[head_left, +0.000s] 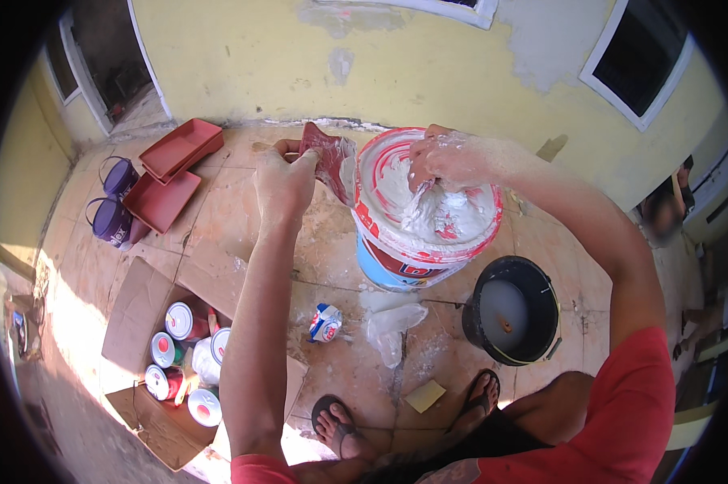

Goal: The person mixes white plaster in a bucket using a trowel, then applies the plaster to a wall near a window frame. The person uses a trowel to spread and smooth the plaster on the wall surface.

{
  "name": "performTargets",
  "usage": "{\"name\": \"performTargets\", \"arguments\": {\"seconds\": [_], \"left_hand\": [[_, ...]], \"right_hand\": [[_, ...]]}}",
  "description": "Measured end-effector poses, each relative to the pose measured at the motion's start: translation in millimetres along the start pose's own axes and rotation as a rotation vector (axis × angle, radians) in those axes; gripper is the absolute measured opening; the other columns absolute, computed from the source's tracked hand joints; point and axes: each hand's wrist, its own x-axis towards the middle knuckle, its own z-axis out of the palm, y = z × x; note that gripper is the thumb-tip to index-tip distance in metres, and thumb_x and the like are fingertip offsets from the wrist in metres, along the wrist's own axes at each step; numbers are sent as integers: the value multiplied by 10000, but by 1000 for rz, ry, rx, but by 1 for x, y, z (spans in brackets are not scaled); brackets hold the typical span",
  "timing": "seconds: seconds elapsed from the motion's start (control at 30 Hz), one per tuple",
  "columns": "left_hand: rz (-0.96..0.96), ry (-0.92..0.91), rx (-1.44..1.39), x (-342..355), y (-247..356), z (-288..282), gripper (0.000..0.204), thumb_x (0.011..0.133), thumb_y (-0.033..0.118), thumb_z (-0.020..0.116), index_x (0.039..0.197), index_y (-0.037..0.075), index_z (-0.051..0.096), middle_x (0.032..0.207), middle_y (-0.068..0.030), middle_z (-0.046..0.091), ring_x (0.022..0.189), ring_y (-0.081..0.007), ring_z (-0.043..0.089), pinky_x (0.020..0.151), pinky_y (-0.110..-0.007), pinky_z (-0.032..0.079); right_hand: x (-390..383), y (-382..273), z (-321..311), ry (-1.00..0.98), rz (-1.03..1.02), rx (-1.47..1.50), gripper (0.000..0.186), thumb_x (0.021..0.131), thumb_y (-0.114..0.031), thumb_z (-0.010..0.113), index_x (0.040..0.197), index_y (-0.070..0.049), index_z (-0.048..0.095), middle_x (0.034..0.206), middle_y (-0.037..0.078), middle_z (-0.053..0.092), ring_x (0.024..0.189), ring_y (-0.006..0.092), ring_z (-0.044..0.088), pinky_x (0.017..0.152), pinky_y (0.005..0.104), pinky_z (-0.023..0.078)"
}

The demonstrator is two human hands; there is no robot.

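1. Left hand (287,181) is up by the rim with fingers and thumb pinching a flat reddish-brown plate (325,157), which has whitish smears along one edge. It's just left of the big bucket (392,256).
2. Right hand (449,159) is over that same bucket, fingers curled and knuckles all splattered white. Can't tell if it's gripping a tool down there; a paste-coated lump right under the fingers hides it.
3. The bucket stands upright on the tile floor (315,383), with white paste (390,173) near the top and smeared over its red rim.
4. Just beside it, on the right, there's a black bucket (545,315) of cloudy liquid.
5. Nearer the feet: a small blue-and-white pack (325,323), a clear plastic bag (392,329) and a yellowish square (424,396).
6. Off left: an open cardboard box (150,423) of cans, two red trays (164,202) and two purple tubs (108,219).
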Motion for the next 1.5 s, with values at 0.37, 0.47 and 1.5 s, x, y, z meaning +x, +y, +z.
{"name": "performTargets", "arguments": {"seconds": [0.37, 0.47, 1.5], "left_hand": [[97, -110, 63, -47, 32, 20, 260, 854, 204, 720, 994, -12, 752, 842, -143, 782, 809, -236, 752, 782, -370, 563], [115, -148, 27, -57, 35, 31, 247, 854, 196, 720, 980, -15, 749, 830, -150, 778, 778, -242, 751, 771, -372, 570], [107, -50, 134, -47, 33, 50, 270, 817, 218, 713, 977, 6, 761, 889, -155, 785, 841, -281, 760, 821, -401, 576]], "right_hand": [[-105, -50, 48, 437, 414, -154, 393, 775, -126, 765, 1164, -171, 744, 1165, -30, 725, 1143, 200, 625, 981, 407, 519], [-109, -95, 56, 454, 445, -212, 396, 794, -131, 737, 1188, -163, 729, 1150, -17, 715, 1117, 195, 634, 940, 405, 554], [-49, -14, 51, 344, 742, -35, 311, 823, -145, 686, 1117, -66, 752, 1010, 174, 732, 1073, 378, 674, 913, 503, 550]]}}
